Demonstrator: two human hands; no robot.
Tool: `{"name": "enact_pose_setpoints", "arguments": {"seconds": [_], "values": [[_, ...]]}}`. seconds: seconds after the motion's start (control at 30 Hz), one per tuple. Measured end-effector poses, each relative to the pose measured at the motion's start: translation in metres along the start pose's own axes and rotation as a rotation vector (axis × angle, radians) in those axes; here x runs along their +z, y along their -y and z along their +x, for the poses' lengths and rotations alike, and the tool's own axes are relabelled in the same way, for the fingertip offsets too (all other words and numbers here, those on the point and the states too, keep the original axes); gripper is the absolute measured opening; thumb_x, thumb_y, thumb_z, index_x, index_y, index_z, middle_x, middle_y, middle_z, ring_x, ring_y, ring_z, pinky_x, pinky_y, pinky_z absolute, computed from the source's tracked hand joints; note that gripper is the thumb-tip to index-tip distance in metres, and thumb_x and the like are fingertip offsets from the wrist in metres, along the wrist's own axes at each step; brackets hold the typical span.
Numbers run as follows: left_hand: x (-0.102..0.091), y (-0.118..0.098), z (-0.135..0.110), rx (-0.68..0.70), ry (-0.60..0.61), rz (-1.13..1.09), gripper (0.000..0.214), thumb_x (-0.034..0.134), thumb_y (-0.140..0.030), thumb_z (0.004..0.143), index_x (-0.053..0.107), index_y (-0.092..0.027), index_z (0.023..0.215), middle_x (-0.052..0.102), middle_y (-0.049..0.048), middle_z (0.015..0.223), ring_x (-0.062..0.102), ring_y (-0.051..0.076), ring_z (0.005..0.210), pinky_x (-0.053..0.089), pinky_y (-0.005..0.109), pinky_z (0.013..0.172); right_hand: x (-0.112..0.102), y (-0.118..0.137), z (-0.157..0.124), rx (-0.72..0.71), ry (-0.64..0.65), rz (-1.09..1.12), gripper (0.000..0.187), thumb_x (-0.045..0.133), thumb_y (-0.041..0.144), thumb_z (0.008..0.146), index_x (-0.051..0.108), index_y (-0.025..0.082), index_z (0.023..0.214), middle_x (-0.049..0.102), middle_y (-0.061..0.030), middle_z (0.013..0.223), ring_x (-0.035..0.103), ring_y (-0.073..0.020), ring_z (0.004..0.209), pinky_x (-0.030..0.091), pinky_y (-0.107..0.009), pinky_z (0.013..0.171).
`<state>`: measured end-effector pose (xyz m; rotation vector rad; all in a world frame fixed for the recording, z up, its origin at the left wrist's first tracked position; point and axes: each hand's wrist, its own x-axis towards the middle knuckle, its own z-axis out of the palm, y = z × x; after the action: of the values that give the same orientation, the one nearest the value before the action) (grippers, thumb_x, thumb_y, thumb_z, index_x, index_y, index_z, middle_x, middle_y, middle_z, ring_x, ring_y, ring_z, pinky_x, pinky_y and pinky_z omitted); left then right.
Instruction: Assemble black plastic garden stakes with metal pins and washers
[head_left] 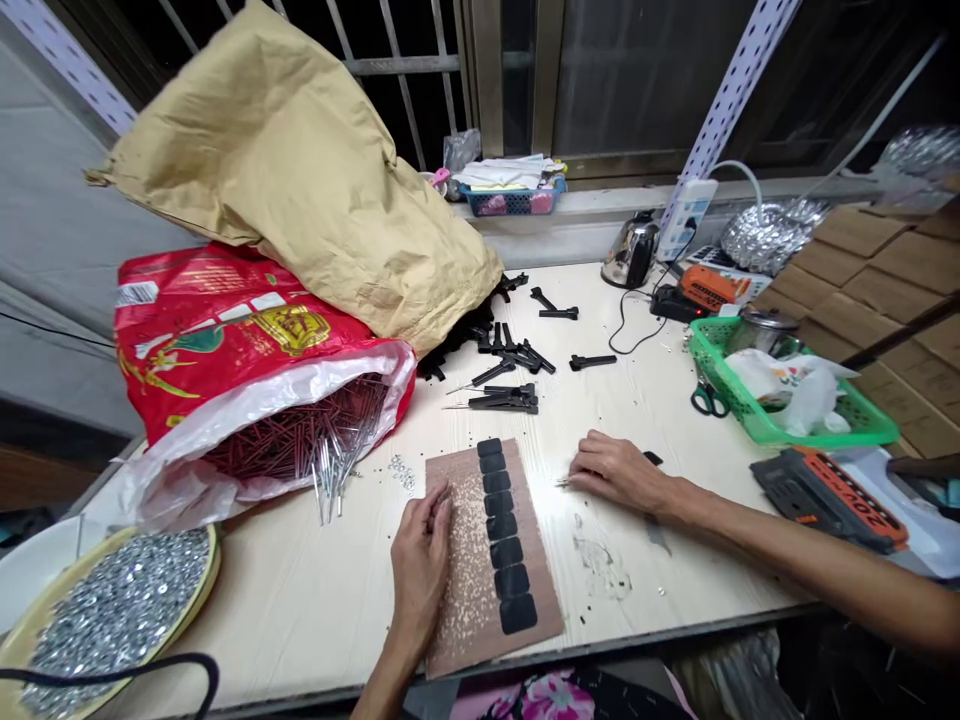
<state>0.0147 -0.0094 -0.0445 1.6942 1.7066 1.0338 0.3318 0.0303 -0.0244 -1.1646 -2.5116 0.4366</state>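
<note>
My left hand (421,552) rests on the left edge of a brown board (469,590), its fingertips pinched together on something too small to name. A column of several black pads (501,530) runs down the board's right side. My right hand (616,472) lies on the table to the right of the board, fingers curled around a thin metal pin that points left; a black part shows just behind the hand. Black plastic parts (517,355) lie scattered further back.
A red bag (225,340) spills metal pins (330,450) at the left, under a tan paper sack (300,180). A bowl of small metal bits (112,610) sits at the front left. A green basket (870,425), scissors (709,398), kettle (631,250) and an orange tool (832,495) stand at the right.
</note>
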Motion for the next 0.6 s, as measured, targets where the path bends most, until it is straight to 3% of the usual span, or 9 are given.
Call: {"name": "enact_pose_setpoints", "arguments": {"seconds": [0.1, 0.2, 0.33, 0.47, 0.6], "values": [[0.001, 0.0, -0.001, -0.006, -0.008, -0.027, 0.035, 0.049, -0.041, 0.087, 0.064, -0.02, 0.11, 0.064, 0.0075, 0.102, 0.061, 0.021, 0.093, 0.047, 0.033, 0.083, -0.004, 0.001, 0.031, -0.003, -0.1, -0.13, 0.028, 0.048, 0.037, 0.094, 0.065, 0.016, 0.087, 0.062, -0.0061, 0.085, 0.049, -0.0179, 0.082, 0.037, -0.031, 0.07], [-0.002, -0.001, -0.003, -0.044, -0.035, -0.051, 0.037, 0.049, -0.042, 0.087, 0.063, -0.02, 0.112, 0.064, 0.0063, 0.097, 0.062, 0.019, 0.082, 0.049, 0.032, 0.076, 0.008, 0.009, 0.091, -0.015, -0.209, -0.166, 0.032, 0.042, 0.036, 0.096, 0.065, 0.014, 0.091, 0.063, -0.0078, 0.09, 0.047, -0.0184, 0.085, 0.035, -0.031, 0.073], [-0.021, 0.009, 0.002, -0.088, -0.163, 0.032, 0.038, 0.046, -0.042, 0.088, 0.063, -0.016, 0.11, 0.065, 0.0068, 0.091, 0.06, 0.017, 0.069, 0.048, 0.032, 0.072, 0.038, 0.014, 0.161, -0.009, -0.151, -0.272, 0.025, 0.048, 0.035, 0.093, 0.066, 0.018, 0.095, 0.063, -0.0077, 0.091, 0.045, -0.0215, 0.09, 0.031, -0.035, 0.076], [-0.044, 0.03, 0.014, 0.006, -0.241, 0.194, 0.035, 0.045, -0.039, 0.087, 0.067, -0.014, 0.099, 0.064, 0.0092, 0.089, 0.062, 0.021, 0.077, 0.048, 0.035, 0.077, 0.059, 0.011, 0.184, -0.005, -0.056, -0.393, 0.022, 0.045, 0.024, 0.094, 0.066, 0.017, 0.091, 0.061, -0.0093, 0.089, 0.044, -0.0226, 0.089, 0.029, -0.036, 0.077], [-0.049, 0.047, 0.028, 0.105, -0.193, 0.274, 0.033, 0.042, -0.037, 0.089, 0.066, -0.017, 0.099, 0.062, 0.0091, 0.091, 0.062, 0.023, 0.084, 0.047, 0.036, 0.081, 0.065, 0.011, 0.183, 0.049, -0.037, -0.436, 0.022, 0.043, 0.02, 0.094, 0.064, 0.018, 0.095, 0.058, -0.0103, 0.098, 0.044, -0.022, 0.09, 0.03, -0.035, 0.076]]}}
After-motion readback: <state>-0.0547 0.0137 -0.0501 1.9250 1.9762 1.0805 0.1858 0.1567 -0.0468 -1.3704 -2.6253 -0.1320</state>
